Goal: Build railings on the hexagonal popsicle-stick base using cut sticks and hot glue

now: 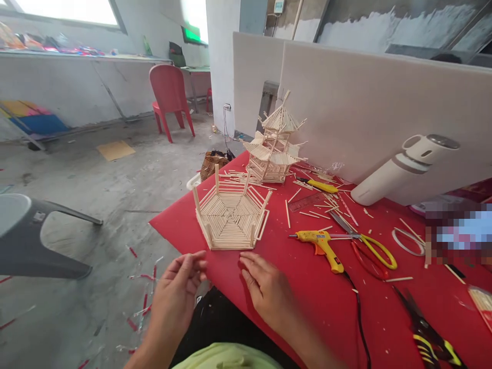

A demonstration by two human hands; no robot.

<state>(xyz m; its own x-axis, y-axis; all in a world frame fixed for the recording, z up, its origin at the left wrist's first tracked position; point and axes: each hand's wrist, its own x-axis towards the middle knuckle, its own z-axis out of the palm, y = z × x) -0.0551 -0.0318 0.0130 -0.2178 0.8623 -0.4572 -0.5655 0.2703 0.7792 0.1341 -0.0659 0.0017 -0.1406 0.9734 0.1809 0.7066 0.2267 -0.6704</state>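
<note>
In the head view, a hexagonal base of pale wooden sticks with upright posts lies near the corner of the red table. My left hand is just off the table's edge at the near left of this base, fingers loosely bent and apart, with nothing visible in them. On the red surface just in front of the base rests my right hand, its fingers stretched towards the base and holding nothing. Behind the base stands a tiered stick pagoda with a pointed roof.
To the right lie a yellow glue gun with its black cord, scissors, black-and-yellow shears, a yellow-handled cutter and loose sticks. A white bottle leans against the board. A grey stool stands left.
</note>
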